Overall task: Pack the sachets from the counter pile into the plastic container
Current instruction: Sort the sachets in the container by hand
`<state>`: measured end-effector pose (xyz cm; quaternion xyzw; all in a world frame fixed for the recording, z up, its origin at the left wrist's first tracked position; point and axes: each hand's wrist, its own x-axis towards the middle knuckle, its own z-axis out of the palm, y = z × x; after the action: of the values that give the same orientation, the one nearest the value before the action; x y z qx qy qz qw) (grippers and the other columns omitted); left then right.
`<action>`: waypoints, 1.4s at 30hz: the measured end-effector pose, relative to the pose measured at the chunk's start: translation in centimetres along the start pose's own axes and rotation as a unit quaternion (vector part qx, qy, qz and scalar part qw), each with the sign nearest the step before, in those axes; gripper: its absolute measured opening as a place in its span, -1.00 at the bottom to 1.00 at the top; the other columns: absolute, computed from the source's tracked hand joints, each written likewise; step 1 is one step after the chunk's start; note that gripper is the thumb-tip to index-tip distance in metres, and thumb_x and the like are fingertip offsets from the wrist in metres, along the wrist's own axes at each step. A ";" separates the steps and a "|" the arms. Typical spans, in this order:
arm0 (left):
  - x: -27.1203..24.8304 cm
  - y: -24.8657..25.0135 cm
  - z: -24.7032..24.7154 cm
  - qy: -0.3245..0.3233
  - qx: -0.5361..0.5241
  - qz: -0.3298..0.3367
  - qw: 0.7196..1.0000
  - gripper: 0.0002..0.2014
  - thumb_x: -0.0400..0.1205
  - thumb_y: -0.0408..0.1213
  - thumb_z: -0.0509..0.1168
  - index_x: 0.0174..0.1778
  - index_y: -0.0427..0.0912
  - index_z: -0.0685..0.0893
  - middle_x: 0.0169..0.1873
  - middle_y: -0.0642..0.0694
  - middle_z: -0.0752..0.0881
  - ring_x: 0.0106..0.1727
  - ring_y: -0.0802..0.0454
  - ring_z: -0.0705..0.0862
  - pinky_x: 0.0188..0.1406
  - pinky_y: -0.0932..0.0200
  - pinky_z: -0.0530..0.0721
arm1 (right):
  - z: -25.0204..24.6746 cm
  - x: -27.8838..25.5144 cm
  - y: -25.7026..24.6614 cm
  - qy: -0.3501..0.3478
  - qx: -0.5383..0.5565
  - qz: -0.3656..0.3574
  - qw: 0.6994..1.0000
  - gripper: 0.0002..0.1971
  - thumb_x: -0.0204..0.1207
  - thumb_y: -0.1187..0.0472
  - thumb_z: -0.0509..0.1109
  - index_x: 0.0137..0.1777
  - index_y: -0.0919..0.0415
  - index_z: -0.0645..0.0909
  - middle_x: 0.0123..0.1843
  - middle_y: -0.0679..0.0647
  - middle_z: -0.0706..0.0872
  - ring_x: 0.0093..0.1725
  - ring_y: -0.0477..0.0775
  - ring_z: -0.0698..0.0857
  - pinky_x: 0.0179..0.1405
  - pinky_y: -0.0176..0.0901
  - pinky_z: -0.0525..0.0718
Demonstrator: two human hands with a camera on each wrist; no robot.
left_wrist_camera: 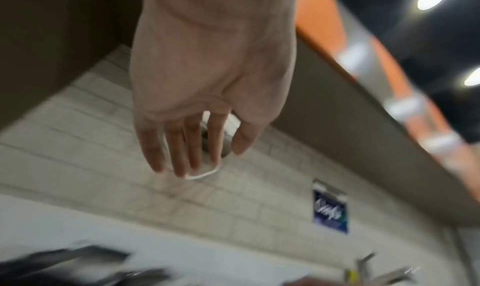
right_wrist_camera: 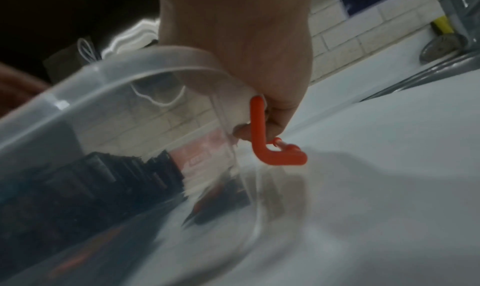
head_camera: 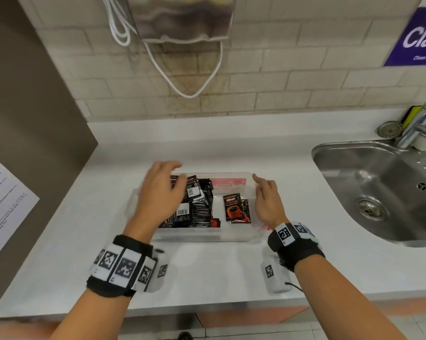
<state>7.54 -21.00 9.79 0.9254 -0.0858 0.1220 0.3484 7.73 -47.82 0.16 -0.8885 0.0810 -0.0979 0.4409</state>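
A clear plastic container [head_camera: 207,235] stands on the white counter. Several black sachets [head_camera: 197,204] are stacked on edge in its left half. Two red-and-black sachets [head_camera: 232,207] lie flat in its right half. My left hand [head_camera: 164,187] hovers over the stacked sachets with fingers spread; in the left wrist view the left hand [left_wrist_camera: 207,84] holds nothing. My right hand [head_camera: 266,200] grips the container's right rim. In the right wrist view the right hand [right_wrist_camera: 246,43] has its fingers curled under the rim [right_wrist_camera: 130,72], beside a red latch [right_wrist_camera: 259,130].
A steel sink [head_camera: 378,192] with a tap [head_camera: 422,128] lies to the right. A printed sheet [head_camera: 3,204] and a brown panel [head_camera: 23,94] border the left. A bag [head_camera: 182,20] hangs on the tiled wall behind.
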 end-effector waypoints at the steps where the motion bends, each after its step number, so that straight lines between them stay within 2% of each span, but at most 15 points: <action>1: 0.4 2.2 0.4 -0.046 -0.025 0.036 0.998 -0.64 0.76 -0.17 0.24 0.49 -0.06 0.57 0.33 0.00 0.54 0.35 0.04 0.54 0.40 0.05 0.51 | 0.0 0.0 0.1 0.005 0.007 0.009 1.000 -0.58 0.82 0.24 0.03 0.64 0.11 0.40 0.48 0.20 0.35 0.16 0.18 0.63 0.23 -0.19 0.51; 4: 2.4 7.7 3.7 -0.235 0.029 0.073 0.969 -0.61 0.75 -0.35 0.18 0.51 -0.09 0.56 0.34 -0.03 0.53 0.37 0.02 0.55 0.33 0.19 0.47 | 0.1 -0.1 0.3 0.010 0.019 0.034 0.999 -0.58 0.81 0.20 0.02 0.62 0.00 0.40 0.41 0.19 0.27 -0.04 0.16 0.62 0.22 -0.09 0.59; 6: 3.6 9.7 6.5 -0.366 0.120 0.045 0.922 -0.53 0.71 -0.46 0.12 0.57 -0.17 0.51 0.46 -0.15 0.52 0.45 -0.12 0.54 0.40 0.08 0.53 | 0.1 -0.2 0.3 0.005 0.031 0.034 0.999 -0.57 0.82 0.18 0.01 0.63 -0.04 0.39 0.32 0.18 0.30 -0.07 0.15 0.60 0.21 -0.08 0.58; 7: 4.0 10.1 7.7 -0.414 0.167 0.037 0.894 -0.51 0.69 -0.51 0.09 0.57 -0.22 0.50 0.46 -0.19 0.55 0.40 -0.16 0.58 0.35 0.03 0.59 | 0.1 -0.2 0.4 0.002 0.039 0.032 0.999 -0.57 0.82 0.18 0.00 0.64 -0.05 0.37 0.29 0.18 0.33 -0.08 0.11 0.58 0.19 -0.13 0.54; 9: 4.7 10.2 9.4 -0.464 0.242 0.046 0.851 -0.54 0.66 -0.55 0.08 0.50 -0.28 0.54 0.36 -0.25 0.63 0.18 -0.16 0.65 0.15 -0.01 0.69 | 0.0 -0.2 0.4 -0.001 0.045 0.031 0.998 -0.56 0.82 0.17 -0.01 0.64 -0.08 0.36 0.25 0.17 0.36 -0.08 0.08 0.56 0.14 -0.17 0.49; 10: 5.1 10.0 10.2 -0.477 0.270 0.052 0.835 -0.56 0.67 -0.55 0.09 0.48 -0.30 0.56 0.36 -0.25 0.64 0.17 -0.16 0.66 0.16 -0.01 0.70 | 0.0 -0.2 0.4 -0.002 0.043 0.031 0.999 -0.56 0.82 0.17 -0.01 0.64 -0.09 0.35 0.25 0.17 0.37 -0.08 0.08 0.56 0.14 -0.17 0.49; 12: 5.8 9.5 11.5 -0.494 0.317 0.061 0.808 -0.55 0.70 -0.53 0.12 0.53 -0.31 0.52 0.46 -0.26 0.59 0.37 -0.19 0.61 0.34 -0.02 0.63 | 0.0 -0.1 0.5 -0.007 0.039 0.033 0.999 -0.56 0.81 0.16 -0.02 0.65 -0.11 0.33 0.25 0.15 0.37 -0.06 0.08 0.56 0.16 -0.11 0.52; 14: 6.1 9.0 12.5 -0.499 0.327 0.059 0.801 -0.48 0.72 -0.52 0.13 0.65 -0.27 0.39 0.58 -0.24 0.48 0.53 -0.19 0.50 0.41 0.03 0.53 | 0.0 -0.1 0.5 -0.011 0.034 0.038 0.999 -0.56 0.81 0.15 -0.02 0.65 -0.13 0.32 0.25 0.13 0.37 0.00 0.12 0.58 0.22 -0.01 0.57; 19: 6.5 8.3 14.5 -0.494 0.339 0.071 0.797 -0.37 0.73 -0.52 0.16 0.74 -0.14 0.23 0.67 -0.19 0.36 0.61 -0.16 0.43 0.38 0.10 0.49 | 0.1 -0.1 0.3 -0.014 0.020 0.042 0.999 -0.57 0.82 0.08 -0.03 0.65 -0.15 0.32 0.26 0.14 0.40 0.05 0.22 0.66 0.19 0.12 0.66; 23: 7.1 8.3 15.6 -0.500 0.348 0.081 0.789 -0.36 0.70 -0.52 0.26 0.71 -0.17 0.28 0.56 -0.24 0.49 0.50 -0.19 0.54 0.18 0.14 0.53 | 0.1 -0.1 0.1 -0.013 0.020 0.048 0.999 -0.57 0.82 0.08 -0.03 0.65 -0.14 0.31 0.30 0.16 0.41 0.09 0.24 0.66 0.17 0.16 0.68; 30: 6.3 7.0 17.7 -0.474 0.408 0.120 0.771 -0.41 0.46 -0.24 0.62 0.37 -0.22 0.55 0.21 -0.16 0.69 0.21 -0.12 0.71 0.19 0.07 0.69 | 0.2 -0.1 0.0 -0.011 0.019 0.059 0.998 -0.57 0.82 0.06 -0.02 0.65 -0.17 0.32 0.28 0.13 0.41 0.01 0.22 0.68 0.08 0.16 0.72; 33: 6.2 7.1 18.2 -0.456 0.396 0.121 0.788 -0.51 0.41 -0.23 0.65 0.21 -0.18 0.67 0.05 -0.15 0.75 0.04 -0.12 0.76 0.14 -0.06 0.77 | 0.4 -0.1 0.2 -0.008 0.028 0.055 0.998 -0.58 0.82 0.06 -0.02 0.64 -0.18 0.33 0.27 0.12 0.41 -0.01 0.19 0.68 0.05 0.10 0.71; 37: 6.6 7.4 18.4 -0.479 0.381 0.111 0.783 -0.65 0.39 -0.16 0.65 0.03 -0.17 0.79 -0.12 -0.13 0.79 -0.07 -0.11 0.78 0.08 -0.06 0.80 | 0.4 0.0 0.3 -0.007 0.024 0.058 0.998 -0.58 0.82 0.04 -0.03 0.63 -0.20 0.32 0.24 0.06 0.38 -0.03 0.15 0.67 0.01 0.06 0.71; 40: 6.6 7.2 18.7 -0.481 0.363 0.112 0.791 -0.60 0.38 -0.12 0.65 0.08 -0.15 0.78 -0.16 -0.10 0.73 0.00 -0.12 0.73 0.11 -0.03 0.75 | 0.5 0.1 0.4 -0.005 0.024 0.059 0.998 -0.58 0.81 0.03 -0.04 0.63 -0.22 0.32 0.20 0.01 0.35 -0.05 0.12 0.67 -0.03 0.00 0.68; 42: 6.6 7.0 18.8 -0.490 0.345 0.103 0.794 -0.50 0.36 -0.13 0.66 0.20 -0.14 0.76 -0.05 -0.14 0.71 0.04 -0.15 0.72 0.07 0.02 0.71 | 0.6 0.1 0.4 -0.001 0.022 0.058 0.998 -0.58 0.81 0.03 -0.04 0.63 -0.22 0.32 0.22 0.02 0.36 -0.05 0.12 0.67 -0.04 -0.02 0.67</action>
<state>15.20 -39.18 2.38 0.9058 -0.2918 -0.2915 -0.0969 7.97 -47.68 -0.50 -0.8723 0.1300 -0.0725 0.4657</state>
